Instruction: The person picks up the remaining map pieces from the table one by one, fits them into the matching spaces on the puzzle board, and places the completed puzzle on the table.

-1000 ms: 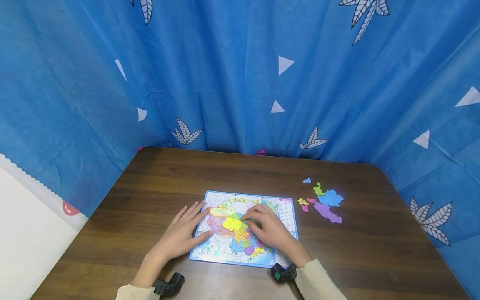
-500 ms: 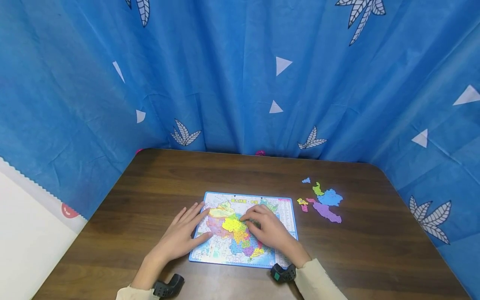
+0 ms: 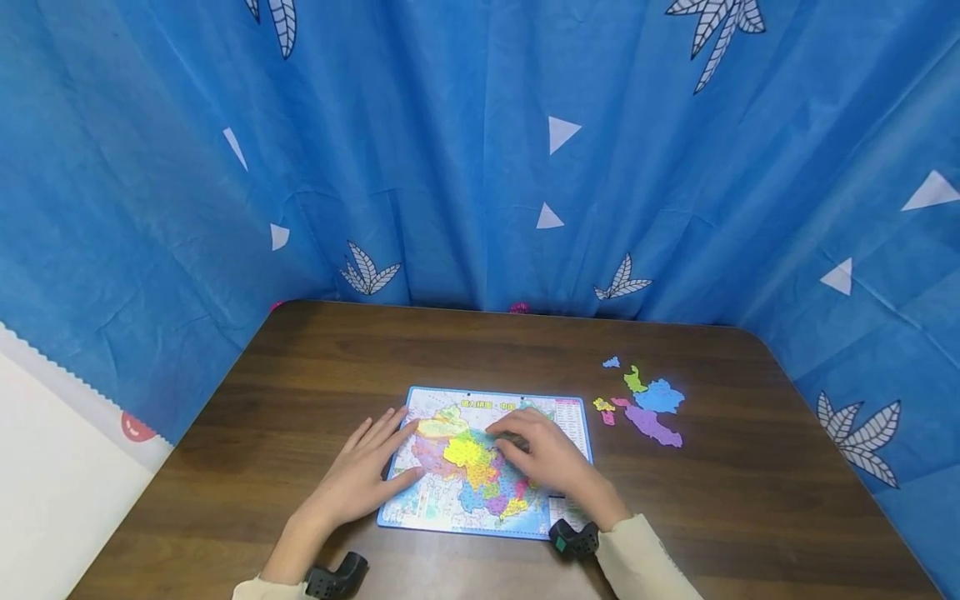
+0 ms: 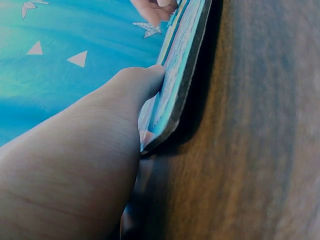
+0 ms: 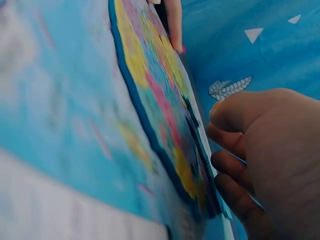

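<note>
A map puzzle board (image 3: 573, 425) with a blue rim lies on the table, its coloured pieces forming a raised patch. Among them a bright yellow piece (image 3: 463, 451) sits near the middle. My left hand (image 3: 360, 471) rests on the board's left edge, fingers spread; the left wrist view shows its thumb (image 4: 150, 80) on the border. Over the upper right of the map hovers my right hand (image 3: 543, 450), fingers loosely bent. In the right wrist view no piece shows between its thumb (image 5: 227, 112) and fingers. This hand hides part of the map.
Right of the board lie loose puzzle pieces: a large blue one (image 3: 660, 397), a purple one (image 3: 651, 425), a green one (image 3: 635, 380), a small blue one (image 3: 611, 362) and several small ones. A blue curtain (image 3: 450, 167) hangs behind the wooden table (image 3: 337, 350).
My right hand has lifted off the yellow piece's right side and shifted slightly right. The left hand stays at the board's left edge. The loose pieces have not moved.
</note>
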Motion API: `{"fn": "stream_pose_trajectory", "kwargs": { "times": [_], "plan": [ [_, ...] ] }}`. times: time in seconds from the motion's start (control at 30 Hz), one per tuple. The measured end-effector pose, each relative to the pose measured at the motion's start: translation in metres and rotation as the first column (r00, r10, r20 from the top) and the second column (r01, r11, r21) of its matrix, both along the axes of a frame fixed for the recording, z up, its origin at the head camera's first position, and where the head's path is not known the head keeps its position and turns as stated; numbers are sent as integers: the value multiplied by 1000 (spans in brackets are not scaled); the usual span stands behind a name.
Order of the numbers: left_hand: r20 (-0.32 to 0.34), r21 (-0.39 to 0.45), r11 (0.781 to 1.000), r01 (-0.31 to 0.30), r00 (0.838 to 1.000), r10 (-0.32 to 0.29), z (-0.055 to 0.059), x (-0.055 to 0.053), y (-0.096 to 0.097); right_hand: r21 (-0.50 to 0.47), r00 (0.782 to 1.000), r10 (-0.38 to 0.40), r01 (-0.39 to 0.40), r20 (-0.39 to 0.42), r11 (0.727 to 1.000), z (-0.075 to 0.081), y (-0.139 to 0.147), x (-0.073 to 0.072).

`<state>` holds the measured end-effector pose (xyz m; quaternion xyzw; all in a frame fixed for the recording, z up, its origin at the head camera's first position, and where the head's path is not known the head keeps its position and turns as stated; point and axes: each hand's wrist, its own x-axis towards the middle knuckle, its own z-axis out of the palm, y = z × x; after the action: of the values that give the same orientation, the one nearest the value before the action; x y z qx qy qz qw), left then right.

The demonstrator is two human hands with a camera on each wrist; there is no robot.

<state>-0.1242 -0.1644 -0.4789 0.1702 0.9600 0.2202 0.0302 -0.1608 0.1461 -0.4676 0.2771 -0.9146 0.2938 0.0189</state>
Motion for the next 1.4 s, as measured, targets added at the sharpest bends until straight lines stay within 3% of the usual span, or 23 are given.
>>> {"fn": "stream_pose_trajectory", "kwargs": {
  "times": [1.0,1.4],
  "plan": [
    [-26,17,1000,8,1000,-8,-2,0,0,-54,978,-204,202,-37,978,21,52,-17],
    [-26,22,1000,14,1000,-13,-1,1,1,-103,970,-238,233,-45,967,24,73,-22]
  ]
}}
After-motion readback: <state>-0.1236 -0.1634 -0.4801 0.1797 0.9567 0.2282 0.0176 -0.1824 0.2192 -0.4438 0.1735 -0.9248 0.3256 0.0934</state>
